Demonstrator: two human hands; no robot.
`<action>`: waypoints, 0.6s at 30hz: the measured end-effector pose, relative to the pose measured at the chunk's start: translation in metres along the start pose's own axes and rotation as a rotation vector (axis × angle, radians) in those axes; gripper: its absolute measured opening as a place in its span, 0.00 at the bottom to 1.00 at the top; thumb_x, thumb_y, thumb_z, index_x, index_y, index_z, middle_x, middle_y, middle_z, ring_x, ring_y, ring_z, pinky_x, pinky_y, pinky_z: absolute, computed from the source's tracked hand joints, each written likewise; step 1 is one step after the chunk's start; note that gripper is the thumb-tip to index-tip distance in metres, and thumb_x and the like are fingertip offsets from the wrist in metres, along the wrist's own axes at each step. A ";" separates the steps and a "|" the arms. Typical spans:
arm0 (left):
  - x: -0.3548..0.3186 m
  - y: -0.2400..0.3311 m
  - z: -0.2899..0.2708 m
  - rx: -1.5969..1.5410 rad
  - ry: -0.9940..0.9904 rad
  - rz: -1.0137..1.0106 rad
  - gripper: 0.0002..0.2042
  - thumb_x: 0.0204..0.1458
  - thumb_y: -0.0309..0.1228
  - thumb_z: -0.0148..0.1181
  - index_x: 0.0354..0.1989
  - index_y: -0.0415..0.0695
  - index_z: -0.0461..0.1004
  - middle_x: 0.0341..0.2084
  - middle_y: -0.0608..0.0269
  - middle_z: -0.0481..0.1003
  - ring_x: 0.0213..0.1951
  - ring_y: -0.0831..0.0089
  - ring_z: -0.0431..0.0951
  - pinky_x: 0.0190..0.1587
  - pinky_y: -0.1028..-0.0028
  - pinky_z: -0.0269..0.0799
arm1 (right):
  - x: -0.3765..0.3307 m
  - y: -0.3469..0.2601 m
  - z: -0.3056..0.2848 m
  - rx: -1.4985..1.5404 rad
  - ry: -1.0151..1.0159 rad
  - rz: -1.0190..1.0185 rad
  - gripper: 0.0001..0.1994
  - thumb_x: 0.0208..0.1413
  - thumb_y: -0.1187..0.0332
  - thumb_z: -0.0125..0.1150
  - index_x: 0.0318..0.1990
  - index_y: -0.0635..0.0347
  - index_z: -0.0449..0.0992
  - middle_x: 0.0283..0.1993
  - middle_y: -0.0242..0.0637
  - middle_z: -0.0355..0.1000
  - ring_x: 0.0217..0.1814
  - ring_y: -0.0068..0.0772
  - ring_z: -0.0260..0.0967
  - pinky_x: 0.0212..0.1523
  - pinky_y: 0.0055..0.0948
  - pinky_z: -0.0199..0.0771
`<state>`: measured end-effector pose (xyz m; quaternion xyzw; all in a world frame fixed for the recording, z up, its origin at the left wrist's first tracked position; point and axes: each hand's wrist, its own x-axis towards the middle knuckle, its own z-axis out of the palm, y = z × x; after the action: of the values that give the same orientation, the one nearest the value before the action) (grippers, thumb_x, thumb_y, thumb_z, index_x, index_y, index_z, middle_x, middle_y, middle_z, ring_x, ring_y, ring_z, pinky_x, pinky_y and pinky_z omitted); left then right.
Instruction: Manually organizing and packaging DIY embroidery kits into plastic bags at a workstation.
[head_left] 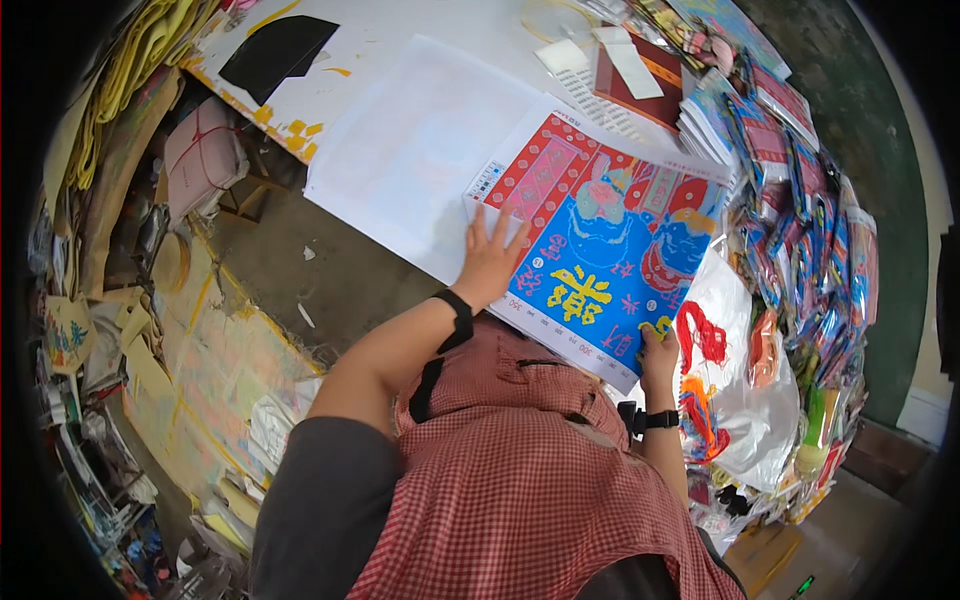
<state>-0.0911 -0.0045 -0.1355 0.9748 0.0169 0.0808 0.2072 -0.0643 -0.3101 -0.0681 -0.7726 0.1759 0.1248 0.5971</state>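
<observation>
A large printed sheet (610, 235) in blue and red with yellow characters lies on a stack of white paper (400, 160) on the table. My left hand (488, 258) presses flat on the sheet's left edge, fingers spread. My right hand (658, 352) grips the sheet's near right corner between thumb and fingers. Both wrists wear black straps. My red checked apron fills the lower middle of the view.
Clear bags with red and orange cut-outs (720, 350) lie right of the sheet. Many colourful packets (810, 210) line the table's right side. A dark red booklet (640, 70) sits at the back. Cardboard scraps and paper piles (130, 330) cover the floor at left.
</observation>
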 end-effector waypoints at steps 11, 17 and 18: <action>-0.068 -0.055 0.002 0.132 -0.312 0.224 0.26 0.45 0.24 0.48 0.56 0.36 0.56 0.58 0.52 0.54 0.62 0.55 0.50 0.60 0.59 0.49 | -0.005 0.034 -0.051 -0.228 0.145 -0.118 0.26 0.51 0.78 0.51 0.58 0.60 0.54 0.42 0.38 0.69 0.35 0.21 0.68 0.32 0.18 0.69; -0.045 -0.039 -0.004 -0.011 -0.337 0.172 0.31 0.31 0.25 0.61 0.51 0.39 0.62 0.44 0.55 0.63 0.48 0.57 0.62 0.48 0.61 0.60 | -0.011 0.043 -0.054 -0.242 0.157 -0.048 0.25 0.50 0.80 0.50 0.58 0.58 0.59 0.45 0.42 0.68 0.40 0.24 0.69 0.36 0.21 0.70; -0.044 -0.037 -0.005 0.042 -0.340 0.186 0.30 0.31 0.25 0.61 0.50 0.41 0.62 0.42 0.56 0.64 0.46 0.59 0.62 0.46 0.61 0.59 | -0.009 0.049 -0.058 -0.241 0.165 -0.042 0.25 0.50 0.80 0.50 0.58 0.58 0.59 0.45 0.42 0.68 0.40 0.24 0.69 0.36 0.21 0.70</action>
<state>-0.1351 0.0283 -0.1530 0.9758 -0.1070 -0.0666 0.1785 -0.0943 -0.3764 -0.0928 -0.8499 0.1921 0.0687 0.4858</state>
